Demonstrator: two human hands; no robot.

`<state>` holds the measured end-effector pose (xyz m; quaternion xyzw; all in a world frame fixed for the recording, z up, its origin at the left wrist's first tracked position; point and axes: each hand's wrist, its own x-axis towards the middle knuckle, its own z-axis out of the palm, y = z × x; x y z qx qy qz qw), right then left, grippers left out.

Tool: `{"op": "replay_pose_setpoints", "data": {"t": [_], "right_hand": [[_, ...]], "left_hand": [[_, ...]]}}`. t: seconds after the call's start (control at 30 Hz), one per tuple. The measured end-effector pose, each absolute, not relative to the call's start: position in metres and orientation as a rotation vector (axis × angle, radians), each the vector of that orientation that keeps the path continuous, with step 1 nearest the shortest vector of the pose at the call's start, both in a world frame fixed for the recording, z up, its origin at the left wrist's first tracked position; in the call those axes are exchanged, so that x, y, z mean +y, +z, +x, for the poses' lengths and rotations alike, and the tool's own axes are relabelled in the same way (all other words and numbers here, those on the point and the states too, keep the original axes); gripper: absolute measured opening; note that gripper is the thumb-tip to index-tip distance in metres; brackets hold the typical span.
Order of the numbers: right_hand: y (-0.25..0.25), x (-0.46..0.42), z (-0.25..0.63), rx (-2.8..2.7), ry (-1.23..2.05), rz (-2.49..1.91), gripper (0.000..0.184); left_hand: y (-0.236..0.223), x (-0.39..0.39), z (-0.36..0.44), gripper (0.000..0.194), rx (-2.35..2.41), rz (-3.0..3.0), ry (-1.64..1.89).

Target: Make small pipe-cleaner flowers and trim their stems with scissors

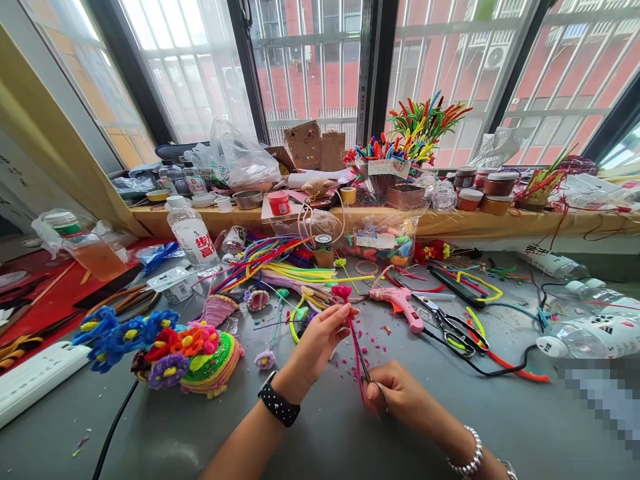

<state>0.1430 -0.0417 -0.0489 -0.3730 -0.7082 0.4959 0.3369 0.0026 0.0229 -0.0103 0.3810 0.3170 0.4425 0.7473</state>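
My left hand [320, 341], with a black dotted watch band at its wrist, pinches a magenta pipe cleaner flower [341, 293] just under its bloom. Long fuzzy stems [354, 337] hang from the fingers toward my right hand [397, 392]. That hand is closed round the handles of small scissors [365, 368], whose narrow blades point up and lie along the stems. Whether the blades touch the stems, I cannot tell. Magenta fluff bits [345, 373] are scattered on the grey table below. A pink glue gun [395, 303] lies beyond my right hand.
Larger black-handled scissors [453, 330] and a black cable [493, 370] lie to the right, near plastic bottles [593, 335]. Bundled pipe cleaners [285, 275] spread across the back. At left stand a colourful flower-decorated piece [210, 367] and a white power strip [43, 380].
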Motion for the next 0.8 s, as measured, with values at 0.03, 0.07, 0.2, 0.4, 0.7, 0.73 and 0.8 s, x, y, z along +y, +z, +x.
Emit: {"op": "replay_pose_setpoints", "data": {"t": [0.03,0.07,0.2,0.4,0.7,0.73,0.8], "right_hand": [[-0.049,-0.041,0.143,-1.836,1.298,-0.977,0.062],[-0.049,-0.041,0.143,-1.829,1.300,-0.988,0.062],[-0.046,-0.040,0.145,-1.825,1.332,-1.032,0.064],[-0.041,-0.042,0.147,-1.995,1.276,-1.099,0.070],[-0.036,-0.044,0.146,-2.047,1.188,-1.119,0.073],[-0.036,-0.044,0.146,-2.045,1.191,-1.119,0.074],[-0.038,-0.044,0.146,-2.033,1.197,-1.105,0.073]], "left_hand": [[-0.010,0.023,0.002,0.015,0.696,0.830,0.971],[-0.010,0.023,0.002,0.015,0.697,0.825,0.974],[-0.010,0.024,0.000,0.013,0.673,0.795,0.994],[-0.010,0.023,0.001,0.012,0.672,0.817,0.955],[-0.007,0.018,0.004,0.013,0.713,0.934,0.857],[-0.008,0.018,0.004,0.013,0.715,0.942,0.859],[-0.009,0.017,0.005,0.013,0.721,0.949,0.863]]}}
